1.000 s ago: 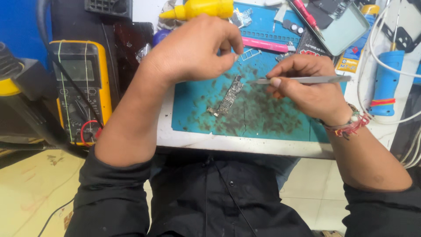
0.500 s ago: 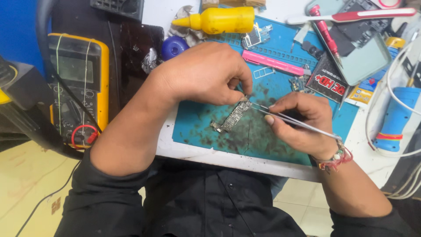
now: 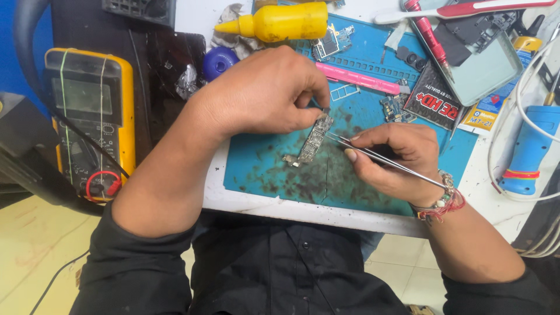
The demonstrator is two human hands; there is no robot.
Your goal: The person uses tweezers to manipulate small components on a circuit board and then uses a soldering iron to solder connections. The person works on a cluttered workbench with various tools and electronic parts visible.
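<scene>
A small narrow circuit board lies tilted on a stained blue work mat. My left hand pinches the board's upper end between thumb and fingers. My right hand grips metal tweezers whose tips touch the board's right edge. A beaded and red thread bracelet sits on my right wrist. A small loose metal part lies beside the board's lower end.
A yellow multimeter with a red lead sits left of the mat. A yellow squeeze bottle, pink tool, red screwdriver, phone screen, black packet and blue handheld tool crowd the back and right.
My right hand turned the tweezers from pointing right to pointing left, tips now on the board. My left hand came down and pinched the board's top end. The camera view shifted closer.
</scene>
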